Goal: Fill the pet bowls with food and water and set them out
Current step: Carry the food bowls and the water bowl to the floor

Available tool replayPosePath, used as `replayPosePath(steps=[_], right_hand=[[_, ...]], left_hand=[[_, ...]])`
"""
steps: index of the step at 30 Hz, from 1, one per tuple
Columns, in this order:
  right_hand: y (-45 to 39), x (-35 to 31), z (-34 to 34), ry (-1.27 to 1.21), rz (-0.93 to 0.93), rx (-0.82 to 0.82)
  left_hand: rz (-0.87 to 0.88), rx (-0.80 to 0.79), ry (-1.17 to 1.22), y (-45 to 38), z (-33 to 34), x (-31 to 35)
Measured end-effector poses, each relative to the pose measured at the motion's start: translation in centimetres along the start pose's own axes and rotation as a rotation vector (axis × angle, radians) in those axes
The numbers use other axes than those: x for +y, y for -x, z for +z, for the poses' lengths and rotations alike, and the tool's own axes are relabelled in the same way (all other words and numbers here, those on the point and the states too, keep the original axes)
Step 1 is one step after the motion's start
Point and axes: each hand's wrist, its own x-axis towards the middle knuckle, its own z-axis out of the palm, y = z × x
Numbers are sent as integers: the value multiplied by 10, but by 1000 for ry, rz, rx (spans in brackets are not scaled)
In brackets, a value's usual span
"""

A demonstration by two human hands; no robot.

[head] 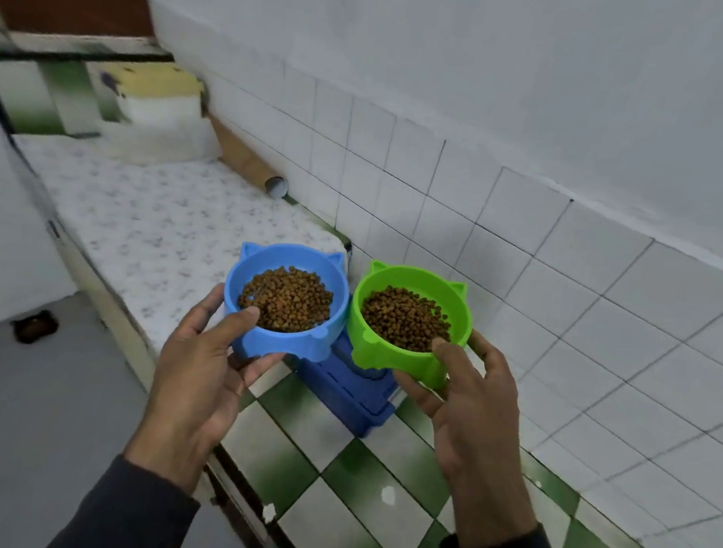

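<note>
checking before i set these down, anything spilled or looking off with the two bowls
Nothing stands out. The blue bowl in the left hand and the green bowl in the right hand are held level, kibble inside both, none visible on the checkered counter below.

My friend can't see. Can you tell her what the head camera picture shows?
Two hands hold two cat-eared bowls of brown kibble over a tiled counter: the left hand grips a blue bowl, the right hand a green bowl. A dark blue box sits on the counter below them, by a white tiled wall.
</note>
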Motion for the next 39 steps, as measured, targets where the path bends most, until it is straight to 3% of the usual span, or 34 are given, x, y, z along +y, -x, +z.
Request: replayPosePath(steps=[18,29,39], right_hand=[[34,110,286,42,106,-323],[47,193,431,114,248,-548],[18,261,560,182,367,-669]], left_hand=[[228,274,91,-62,-200,192],[357,532,198,-91,-317,252],[416,700,197,-163,-383,306]])
